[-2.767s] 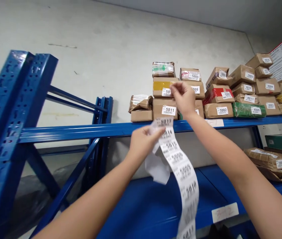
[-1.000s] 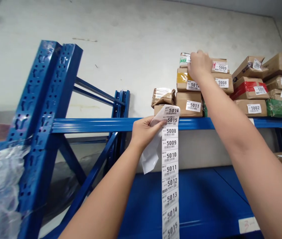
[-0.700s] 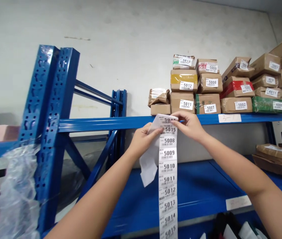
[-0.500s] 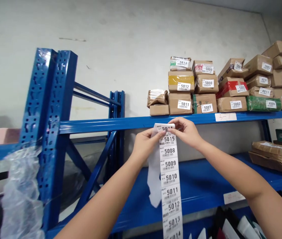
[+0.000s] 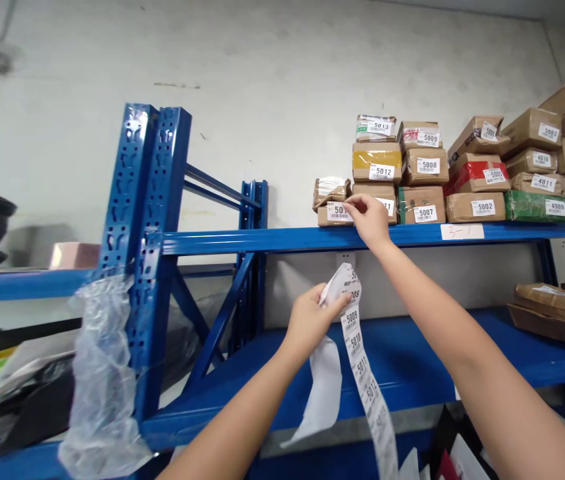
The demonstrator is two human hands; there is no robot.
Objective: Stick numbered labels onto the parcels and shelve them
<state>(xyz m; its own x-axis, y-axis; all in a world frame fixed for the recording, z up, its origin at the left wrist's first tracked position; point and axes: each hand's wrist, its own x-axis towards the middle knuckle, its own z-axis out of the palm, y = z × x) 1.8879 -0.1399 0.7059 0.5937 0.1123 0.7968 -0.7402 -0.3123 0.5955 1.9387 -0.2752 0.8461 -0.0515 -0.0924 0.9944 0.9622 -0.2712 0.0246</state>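
My left hand (image 5: 312, 320) is closed on a strip of printed number labels (image 5: 357, 343), which hangs down in front of the lower shelf. Its blank backing paper (image 5: 326, 383) trails below the hand. My right hand (image 5: 370, 219) reaches up to the top shelf, fingers pinched at the right end of a single white label (image 5: 338, 212). That label lies against the front of a small flat cardboard box (image 5: 323, 217); its last digits are hidden by my fingers. A crumpled brown parcel (image 5: 331, 190) rests on this box. Beside it, a labelled box (image 5: 375, 193) is partly covered by my hand.
Several labelled boxes (image 5: 425, 167) are stacked rightward along the blue shelf beam (image 5: 252, 240). A blue upright post (image 5: 162, 200) stands at left, with plastic film (image 5: 105, 373) hanging on it. Brown parcels (image 5: 557, 303) lie on the lower shelf at right.
My right hand has left the strip and moved up to the small box, where the label now sits. My left hand has lowered with the strip. The view has shifted left.
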